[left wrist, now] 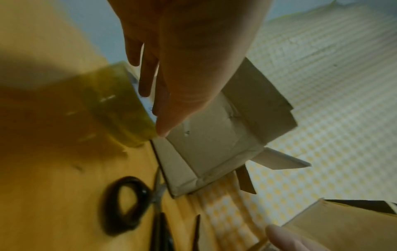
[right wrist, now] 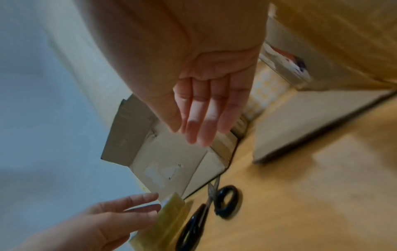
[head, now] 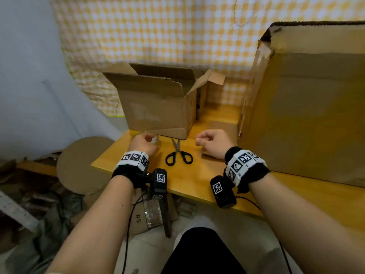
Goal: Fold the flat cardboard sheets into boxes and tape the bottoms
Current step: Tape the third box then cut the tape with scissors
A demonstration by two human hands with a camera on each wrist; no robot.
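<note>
A small brown cardboard box point(head: 158, 107) stands on the yellow wooden table point(head: 197, 184) with its top flaps up. Just in front of it lies a roll of clear yellowish tape point(head: 156, 140). My left hand point(head: 148, 139) reaches over the roll, and in the right wrist view its straight fingers point(right wrist: 137, 205) touch the side of the tape roll point(right wrist: 169, 219). Black-handled scissors point(head: 178, 155) lie shut between my hands. My right hand point(head: 203, 140) hovers right of them, its fingers point(right wrist: 199, 122) relaxed and holding nothing.
A large cardboard box point(head: 306, 105) fills the table's right side. A flat cardboard piece point(head: 223, 125) lies beyond my right hand. Below the table's left edge are a round cardboard disc point(head: 83, 165) and flat sheets point(head: 138, 218). A checked cloth point(head: 158, 26) hangs behind.
</note>
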